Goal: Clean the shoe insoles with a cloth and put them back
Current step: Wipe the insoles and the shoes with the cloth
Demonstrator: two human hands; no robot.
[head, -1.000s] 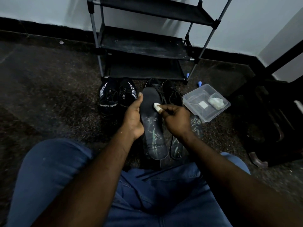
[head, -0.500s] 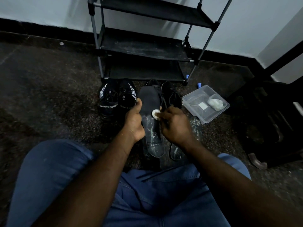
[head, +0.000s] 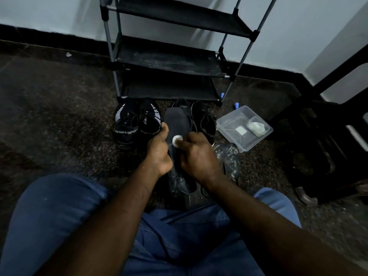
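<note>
L hand (head: 159,154) grips light, prob floppy insole (head: 177,122) by its edge mid-frame, R hand (head: 197,154) pinches cloth (head: 176,140) against it

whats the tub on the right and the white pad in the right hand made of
Tub: probably clear plastic, with see-through, glossy walls that keep a rigid shape. White pad: soft cloth or cotton, matte and rounded; too small to tell which.

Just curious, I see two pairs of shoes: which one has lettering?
The left pair, with white stripes and the word SPORT; the right pair is plain black with laces.
</note>
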